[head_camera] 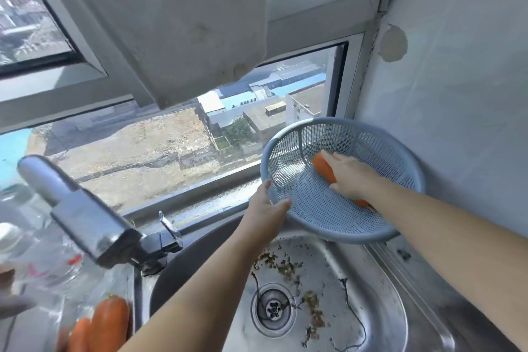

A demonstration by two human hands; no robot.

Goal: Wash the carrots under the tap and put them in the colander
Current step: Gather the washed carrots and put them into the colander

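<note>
We have our right hand (350,171) inside the blue colander (288,151), fingers curled around one carrot (323,167) that lies on the mesh floor near the middle; its far end shows orange beyond the wrist. Our left hand (265,206) pinches the colander's near rim, thumb on the inner side, fingers underneath, holding the colander tilted toward us over the back corner of the sink (371,280). Several more carrots (105,320) wait on the counter at lower left, well apart from the colander, so we judge the task only partly done. Risks: the colander appears held up mainly by that left-hand pinch; if it loosens as the right hand lets go, the colander could tip and roll the carrot into the sink, where brown debris (285,264) lies scattered near the drain (273,308) and would dirty it. The wall stands just beside the colander on the right and the window sill just behind, leaving little room there. Open room lies toward us over the basin; the tap (85,214) reaches across at left, between the colander and the waiting carrots.
</note>
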